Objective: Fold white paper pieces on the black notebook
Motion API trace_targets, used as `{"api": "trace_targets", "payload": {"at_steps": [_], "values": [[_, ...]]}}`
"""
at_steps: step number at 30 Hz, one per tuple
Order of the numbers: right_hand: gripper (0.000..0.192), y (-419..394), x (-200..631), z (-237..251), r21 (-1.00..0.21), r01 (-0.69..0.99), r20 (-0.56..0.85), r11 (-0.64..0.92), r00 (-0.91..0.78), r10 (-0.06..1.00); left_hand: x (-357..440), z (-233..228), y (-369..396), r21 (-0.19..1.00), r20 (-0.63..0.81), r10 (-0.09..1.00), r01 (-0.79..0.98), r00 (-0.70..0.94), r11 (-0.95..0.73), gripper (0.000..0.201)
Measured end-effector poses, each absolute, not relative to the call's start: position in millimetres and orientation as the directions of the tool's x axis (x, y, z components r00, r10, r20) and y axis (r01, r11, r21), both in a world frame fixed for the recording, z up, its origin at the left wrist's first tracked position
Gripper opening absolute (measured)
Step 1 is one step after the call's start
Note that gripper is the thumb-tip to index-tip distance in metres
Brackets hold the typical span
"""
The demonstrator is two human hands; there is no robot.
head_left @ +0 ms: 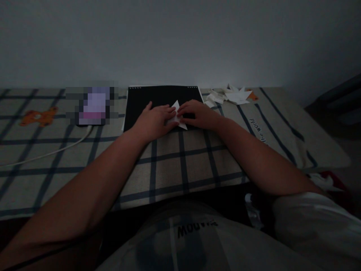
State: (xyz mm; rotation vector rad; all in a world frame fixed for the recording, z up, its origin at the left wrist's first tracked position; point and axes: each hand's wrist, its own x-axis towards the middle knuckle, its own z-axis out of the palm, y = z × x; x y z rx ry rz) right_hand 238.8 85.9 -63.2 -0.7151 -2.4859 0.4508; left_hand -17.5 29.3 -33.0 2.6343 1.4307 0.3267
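hands: left point(153, 121), right point(197, 113) pressing white paper point(177, 109) | cloth point(254, 124) print: "world"

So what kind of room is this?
Probably a bedroom: the plaid blanket with a teddy bear print looks like bedding against a plain wall. Both hands, left and right, press white folded paper on a black pad.

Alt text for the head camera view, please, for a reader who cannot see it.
In dim light, a person's left hand and right hand press a folded white paper onto a black board on a plaid cloth. More folded paper pieces lie beyond the right hand.
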Motion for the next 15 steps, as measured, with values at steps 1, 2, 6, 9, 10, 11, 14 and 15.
{"api": "trace_targets", "payload": {"at_steps": [1, 2, 6, 9, 10, 11, 14, 15], "values": [[0.028, 87, 239, -64, -0.435, 0.406, 0.378, 0.804, -0.728, 0.572, -18, -33, 29, 0.211, 0.150, 0.831, 0.804, 0.535, -0.556, 0.041], [0.030, 87, 240, -65, -0.432, 0.411, 0.374, 0.803, -0.728, 0.574, -18, -33, 29, 0.209, 0.178, 0.822, 0.795, 0.541, -0.569, 0.040], [0.033, 85, 242, -64, -0.416, 0.418, 0.354, 0.808, -0.744, 0.567, -21, -33, 32, 0.188, 0.276, 0.763, 0.746, 0.585, -0.639, 0.033], [0.031, 82, 241, -60, -0.414, 0.421, 0.357, 0.807, -0.741, 0.569, -23, -33, 35, 0.178, 0.290, 0.702, 0.684, 0.651, -0.708, 0.034], [0.030, 81, 241, -59, -0.419, 0.421, 0.357, 0.805, -0.739, 0.572, -24, -34, 36, 0.176, 0.294, 0.681, 0.662, 0.670, -0.728, 0.035], [0.028, 81, 241, -58, -0.427, 0.420, 0.355, 0.800, -0.736, 0.576, -25, -34, 36, 0.175, 0.298, 0.660, 0.641, 0.689, -0.748, 0.036], [0.022, 81, 244, -54, -0.474, 0.428, 0.342, 0.769, -0.715, 0.609, -29, -36, 38, 0.174, 0.296, 0.590, 0.564, 0.751, -0.807, 0.038], [0.022, 82, 245, -53, -0.495, 0.431, 0.338, 0.755, -0.705, 0.624, -30, -36, 38, 0.181, 0.287, 0.570, 0.541, 0.770, -0.821, 0.039]]}}
